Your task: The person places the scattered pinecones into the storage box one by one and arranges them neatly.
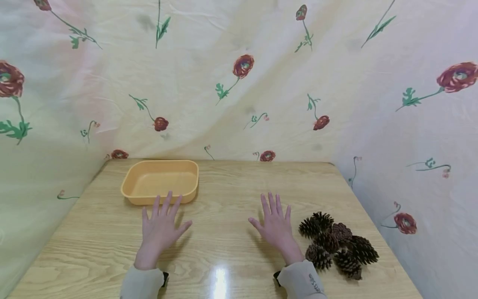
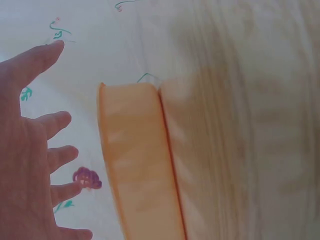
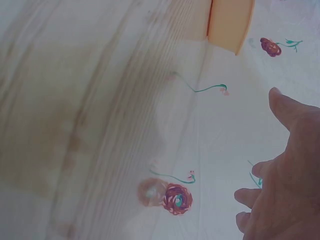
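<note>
Fingers spread and straight, my left hand [image 1: 160, 228] hovers palm down over the table, holding nothing. Its fingertips overlap the near rim of an orange plastic basin [image 1: 160, 199] in the head view, while the left wrist view shows the basin [image 2: 140, 160] apart from the hand [image 2: 30, 150]. My right hand [image 1: 276, 226] is likewise spread and bare, just left of a heap of brown pine cones [image 1: 326, 241]. In the right wrist view the right hand [image 3: 290, 185] shows at the right edge, with part of the basin [image 3: 230, 25] at the top.
The wooden table [image 1: 231, 191] has a light grain and a bright glare spot near its front. Behind it and along both sides hangs a pale cloth [image 1: 209, 83] printed with red flowers. The basin stands at the back left, close to the cloth.
</note>
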Motion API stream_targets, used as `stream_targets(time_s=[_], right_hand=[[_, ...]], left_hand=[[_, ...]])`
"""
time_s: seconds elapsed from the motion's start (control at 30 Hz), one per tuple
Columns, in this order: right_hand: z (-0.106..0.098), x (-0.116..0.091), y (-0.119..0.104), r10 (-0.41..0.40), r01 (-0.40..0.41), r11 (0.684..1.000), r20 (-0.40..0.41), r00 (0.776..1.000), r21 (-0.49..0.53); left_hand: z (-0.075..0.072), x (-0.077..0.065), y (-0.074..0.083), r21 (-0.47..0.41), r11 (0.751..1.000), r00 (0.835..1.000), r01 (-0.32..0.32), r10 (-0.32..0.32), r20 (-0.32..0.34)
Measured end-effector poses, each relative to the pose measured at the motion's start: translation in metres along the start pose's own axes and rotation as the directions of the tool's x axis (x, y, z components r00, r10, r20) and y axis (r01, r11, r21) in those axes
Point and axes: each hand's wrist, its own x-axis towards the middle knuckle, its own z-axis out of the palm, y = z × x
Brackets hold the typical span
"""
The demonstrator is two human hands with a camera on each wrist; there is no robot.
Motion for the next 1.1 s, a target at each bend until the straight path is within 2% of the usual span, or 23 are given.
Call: stream_targets(time_s=[0.3,0.6,0.9,1.1], right_hand=[[0.0,0.001,-0.003,0.002,-0.002,1.0,-0.001,1.0,0.014],[0.001,0.001,-0.003,0.002,-0.002,1.0,0.008,1.0,0.009],[0.001,-0.001,-0.003,-0.007,0.006,0.999,0.028,1.0,0.045],[0.004,-0.007,-0.003,-0.009,0.005,0.996,0.04,0.999,0.087]], left_hand=[[0.001,-0.001,-0.002,0.015,1.0,1.0,-0.006,0.006,-0.012],[-0.014,0.003,-0.013,0.053,0.998,1.0,0.015,-0.015,-0.001],[-0.025,0.013,-0.038,0.013,1.0,1.0,-0.004,0.004,-0.024],[-0.033,0.022,-0.062,-0.072,0.997,1.0,-0.001,-0.001,-0.027]])
